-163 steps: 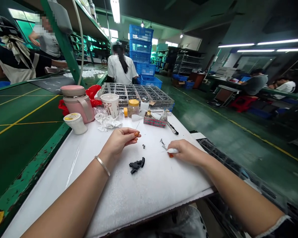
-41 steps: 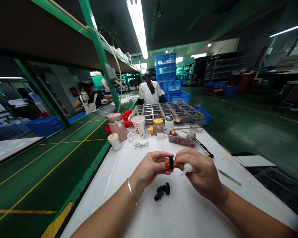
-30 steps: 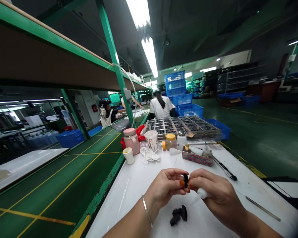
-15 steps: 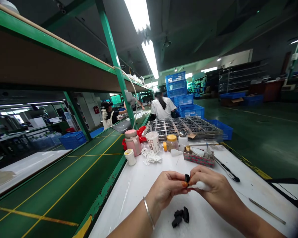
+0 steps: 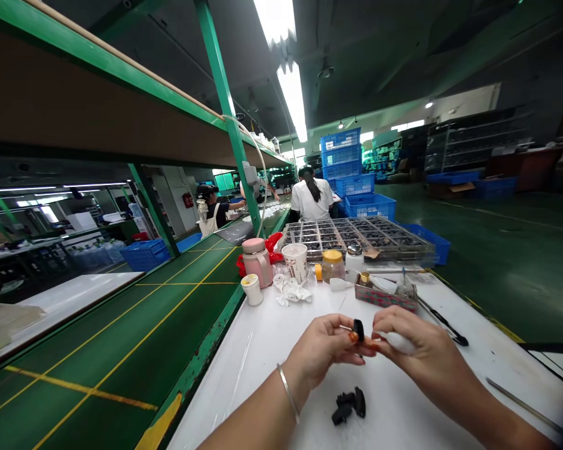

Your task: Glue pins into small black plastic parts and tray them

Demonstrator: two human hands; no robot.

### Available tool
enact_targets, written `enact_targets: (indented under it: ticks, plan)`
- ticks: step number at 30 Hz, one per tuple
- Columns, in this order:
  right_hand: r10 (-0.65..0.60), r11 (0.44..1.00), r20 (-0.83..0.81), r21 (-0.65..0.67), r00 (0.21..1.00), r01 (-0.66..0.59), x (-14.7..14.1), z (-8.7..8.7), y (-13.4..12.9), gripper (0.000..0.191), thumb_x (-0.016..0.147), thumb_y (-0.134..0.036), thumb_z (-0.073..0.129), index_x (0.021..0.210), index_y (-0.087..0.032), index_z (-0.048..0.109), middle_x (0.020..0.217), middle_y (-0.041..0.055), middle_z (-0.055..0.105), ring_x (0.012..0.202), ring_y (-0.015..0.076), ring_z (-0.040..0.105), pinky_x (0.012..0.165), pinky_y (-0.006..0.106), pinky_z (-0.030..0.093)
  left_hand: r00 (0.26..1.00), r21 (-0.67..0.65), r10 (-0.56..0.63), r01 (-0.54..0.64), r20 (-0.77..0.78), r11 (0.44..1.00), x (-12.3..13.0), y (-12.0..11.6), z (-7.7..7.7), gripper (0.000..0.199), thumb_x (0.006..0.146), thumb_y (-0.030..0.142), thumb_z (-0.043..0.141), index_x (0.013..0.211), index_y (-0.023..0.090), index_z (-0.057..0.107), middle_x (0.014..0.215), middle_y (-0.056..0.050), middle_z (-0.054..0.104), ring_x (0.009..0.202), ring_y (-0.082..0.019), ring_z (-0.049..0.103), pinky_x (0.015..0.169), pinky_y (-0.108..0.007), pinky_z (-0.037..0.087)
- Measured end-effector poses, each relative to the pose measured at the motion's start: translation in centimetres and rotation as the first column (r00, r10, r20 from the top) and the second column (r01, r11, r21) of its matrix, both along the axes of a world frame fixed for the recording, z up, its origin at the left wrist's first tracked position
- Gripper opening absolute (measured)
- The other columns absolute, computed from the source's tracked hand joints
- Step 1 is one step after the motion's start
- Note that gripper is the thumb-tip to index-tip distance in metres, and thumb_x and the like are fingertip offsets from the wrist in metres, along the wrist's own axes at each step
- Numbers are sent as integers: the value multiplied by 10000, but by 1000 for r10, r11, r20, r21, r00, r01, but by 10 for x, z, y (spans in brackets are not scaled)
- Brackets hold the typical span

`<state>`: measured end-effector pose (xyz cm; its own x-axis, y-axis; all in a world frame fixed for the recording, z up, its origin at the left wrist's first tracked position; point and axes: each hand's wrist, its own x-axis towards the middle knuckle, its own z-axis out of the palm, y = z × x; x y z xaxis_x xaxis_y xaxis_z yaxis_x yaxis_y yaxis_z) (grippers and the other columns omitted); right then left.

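My left hand [image 5: 326,347], with a bangle on the wrist, pinches a small black part [image 5: 358,329] between thumb and fingers above the white table [image 5: 263,375]. My right hand [image 5: 415,344] is closed around a small white plastic bottle [image 5: 400,342], mostly hidden by the fingers. Its fingertips are close beside the black part; whether they touch it I cannot tell. Orange-brown stains show on the left thumb and right fingertips. Below the hands, several similar black parts [image 5: 349,405] lie in a loose group on the table.
Behind my hands stand a patterned box [image 5: 385,299] of small bottles, a yellow-lidded jar [image 5: 333,267], a paper cup [image 5: 294,261] and a pink flask [image 5: 257,262]. Farther back is a compartment tray [image 5: 356,237]. A metal rod [image 5: 525,403] lies right; a green conveyor [image 5: 136,337] runs left.
My right hand has drawn slightly away to the right from the black part, which now shows more fully upright in my left fingers. The camera view has shifted slightly left.
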<state>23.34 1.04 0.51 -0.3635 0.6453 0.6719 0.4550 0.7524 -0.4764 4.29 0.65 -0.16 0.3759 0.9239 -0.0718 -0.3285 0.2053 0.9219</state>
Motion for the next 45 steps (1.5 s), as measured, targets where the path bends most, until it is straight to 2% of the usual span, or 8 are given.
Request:
enact_targets:
  ticks: [5, 11, 14, 17, 21, 25, 29, 45]
  plan:
    - [-96, 989, -76, -121, 992, 87, 7, 0, 3, 206, 829, -413, 651, 906, -226, 614, 860, 44, 664, 568, 164, 641, 458, 257, 497, 995, 57, 74, -70, -71, 996, -11, 6, 6, 459, 615, 373, 829, 921, 100, 624, 894, -151, 691, 841, -215, 667, 696, -256, 495]
    - [-75, 899, -246, -435, 966, -42, 5, 4, 0, 423, 851, -494, 606, 1160, -223, 503, 923, 64, 639, 539, 155, 640, 379, 234, 496, 978, 128, 137, -118, -159, 985, -15, 9, 10, 393, 617, 353, 815, 884, 94, 687, 838, -115, 680, 808, -196, 638, 705, -264, 494]
    - [-50, 875, -351, -466, 935, -128, 5, 9, -3, 520, 912, -540, 479, 1321, -234, 380, 950, 68, 614, 613, 168, 653, 376, 237, 485, 955, 201, 185, -139, -232, 970, -15, 10, 11, 338, 645, 315, 782, 884, 89, 706, 822, -107, 682, 779, -182, 627, 696, -261, 503]
    - [-71, 897, -229, -439, 971, -38, 8, 14, -3, 529, 953, -519, 405, 1391, -223, 391, 933, 65, 635, 577, 133, 612, 482, 260, 519, 917, 272, 234, -147, -324, 951, -15, 13, 10, 295, 680, 293, 748, 895, 92, 721, 814, -98, 686, 759, -172, 617, 680, -255, 509]
    - [-82, 918, -36, -392, 996, 61, 13, 21, -3, 440, 965, -459, 424, 1315, -203, 499, 915, 64, 686, 605, 132, 616, 612, 286, 533, 865, 357, 271, -116, -423, 927, -17, 14, 9, 255, 729, 274, 704, 929, 121, 739, 852, -89, 702, 758, -168, 620, 681, -250, 512]
    - [-159, 914, -178, -399, 971, 76, 14, 26, -8, 345, 857, -471, 618, 1046, -187, 560, 768, 28, 678, 513, 117, 553, 467, 232, 461, 834, 377, 283, -98, -474, 921, -17, 12, 7, 219, 737, 258, 701, 913, 138, 749, 862, -82, 713, 759, -164, 616, 667, -235, 496]
    - [-233, 948, -335, -287, 913, 137, 12, 29, -13, 328, 717, -453, 767, 834, -172, 644, 712, 24, 634, 535, 116, 538, 438, 213, 414, 835, 357, 272, -98, -478, 929, -16, 12, 8, 216, 736, 257, 699, 915, 148, 752, 850, -74, 713, 759, -162, 613, 660, -230, 490]
    - [-260, 942, -334, -292, 906, 163, 12, 18, -5, 314, 761, -468, 720, 831, -165, 679, 666, 14, 571, 563, 117, 477, 473, 236, 353, 859, 304, 205, -61, -469, 951, -15, 9, 9, 227, 727, 272, 713, 904, 133, 749, 815, -69, 701, 716, -132, 582, 650, -215, 488]
